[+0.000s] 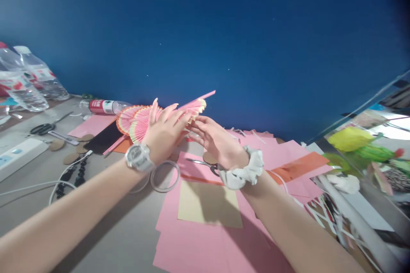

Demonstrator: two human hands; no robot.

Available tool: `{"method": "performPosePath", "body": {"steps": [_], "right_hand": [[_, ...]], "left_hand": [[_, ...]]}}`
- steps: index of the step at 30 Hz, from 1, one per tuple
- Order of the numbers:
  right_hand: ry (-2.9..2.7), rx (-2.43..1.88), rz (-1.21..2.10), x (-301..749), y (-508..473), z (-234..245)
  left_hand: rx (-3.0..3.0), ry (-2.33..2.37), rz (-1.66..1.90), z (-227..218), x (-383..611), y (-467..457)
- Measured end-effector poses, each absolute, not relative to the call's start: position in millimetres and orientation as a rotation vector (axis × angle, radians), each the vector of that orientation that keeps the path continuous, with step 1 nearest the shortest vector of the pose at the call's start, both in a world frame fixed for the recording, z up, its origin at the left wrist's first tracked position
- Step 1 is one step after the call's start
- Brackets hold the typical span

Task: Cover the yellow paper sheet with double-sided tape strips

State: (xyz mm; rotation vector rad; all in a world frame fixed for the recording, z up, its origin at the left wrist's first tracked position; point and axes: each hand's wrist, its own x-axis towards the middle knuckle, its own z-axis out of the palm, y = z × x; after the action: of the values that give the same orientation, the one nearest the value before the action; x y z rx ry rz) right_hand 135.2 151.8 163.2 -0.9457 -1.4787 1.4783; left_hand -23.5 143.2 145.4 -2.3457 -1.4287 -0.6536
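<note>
A pleated pink paper fan (196,106) with pale yellow edges and a pink stick is raised against the blue wall. My left hand (166,132), palm down with its outer fingers spread, covers part of it and grips it near the index finger; the thumb is hidden. Curled fingers of my right hand (216,136) meet the fan's lower right edge. More round pleated fans (138,124), pink with orange and yellow rims, lie just left of my left hand. Beneath my right hand are scissors (198,161) on pink and orange paper.
Pink sheets (192,243) and a yellow square (205,204) cover the front. Tape rolls (165,176), a phone (107,136), black scissors (43,129), a cutter (63,137) and a power strip (22,158) lie left. Bottles (41,72) stand far left. The wall (224,42) closes the back.
</note>
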Motion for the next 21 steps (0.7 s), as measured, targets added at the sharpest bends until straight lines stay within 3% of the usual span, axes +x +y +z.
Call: {"method": "performPosePath", "body": {"steps": [9,15,21], "right_hand": [[-1.454,-1.243,1.681,188.7,137.1,127.2],[-1.519,-1.44,1.608,190.1,133.6,109.3],[-1.593,-1.365,1.579,178.8,125.7,117.7]], "left_hand": [[-2.589,-1.336,-0.431,143.0,-123.0,185.7],[-2.642,-1.491,-0.391,109.3,-86.8,200.5],[-2.536,-1.985,-0.133,104.8,-46.1,250.0]]}}
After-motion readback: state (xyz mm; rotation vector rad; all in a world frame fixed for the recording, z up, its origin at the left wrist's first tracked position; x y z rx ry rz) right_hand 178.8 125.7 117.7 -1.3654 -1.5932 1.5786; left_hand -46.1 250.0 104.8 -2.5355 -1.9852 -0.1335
